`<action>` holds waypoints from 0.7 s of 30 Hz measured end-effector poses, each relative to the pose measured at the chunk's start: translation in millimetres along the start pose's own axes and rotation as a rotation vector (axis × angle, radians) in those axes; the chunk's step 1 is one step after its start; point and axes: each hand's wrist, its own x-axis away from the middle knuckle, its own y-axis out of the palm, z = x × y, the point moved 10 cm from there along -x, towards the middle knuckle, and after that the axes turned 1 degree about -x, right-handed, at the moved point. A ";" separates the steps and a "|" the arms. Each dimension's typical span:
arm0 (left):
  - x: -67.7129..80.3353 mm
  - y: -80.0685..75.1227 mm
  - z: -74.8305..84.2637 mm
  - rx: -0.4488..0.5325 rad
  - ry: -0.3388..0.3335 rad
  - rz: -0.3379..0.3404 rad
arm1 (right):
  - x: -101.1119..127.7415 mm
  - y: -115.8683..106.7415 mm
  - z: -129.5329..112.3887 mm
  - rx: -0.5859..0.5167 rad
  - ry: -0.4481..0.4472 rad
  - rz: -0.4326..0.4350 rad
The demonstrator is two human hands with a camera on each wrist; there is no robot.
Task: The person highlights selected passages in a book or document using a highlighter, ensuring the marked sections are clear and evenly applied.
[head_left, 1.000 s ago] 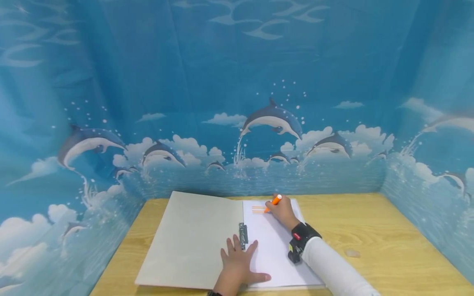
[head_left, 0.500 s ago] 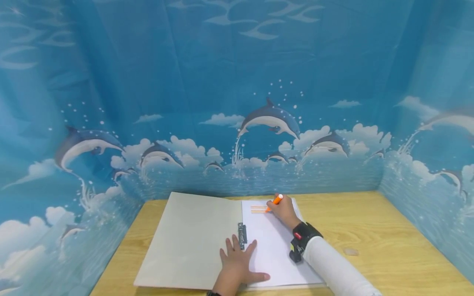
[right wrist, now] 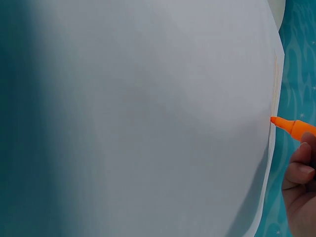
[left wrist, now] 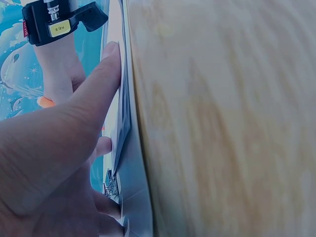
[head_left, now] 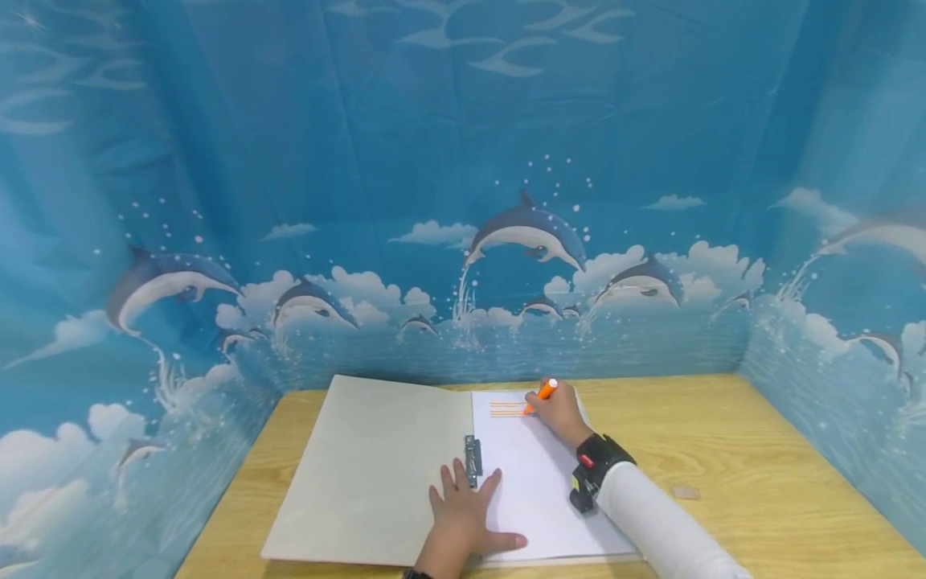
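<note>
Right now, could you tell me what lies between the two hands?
In the head view, only bare white paper separates the left hand from the right hand.

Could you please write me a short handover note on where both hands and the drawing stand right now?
Right hand: grips the orange marker, tip on the white sheet at the end of the orange lines near the sheet's top edge.
Left hand: flat, fingers spread, pressing on the sheet and the open grey folder just below the metal clip.
Folder lies open on the wooden table, sheet on its right half.
Done: a few short orange lines stacked at the top.
Left: the sheet below the lines is blank.
</note>
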 end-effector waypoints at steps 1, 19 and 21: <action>-0.4 0.3 -0.2 -0.001 0.001 0.000 | 0.0 -0.5 0.6 -0.003 0.002 -0.001; -4.3 3.1 -2.4 -0.002 0.018 0.012 | -1.0 -10.2 8.6 -0.023 0.033 0.003; -4.5 3.4 -2.4 0.002 0.018 0.010 | -0.9 -11.2 9.4 -0.019 0.032 0.003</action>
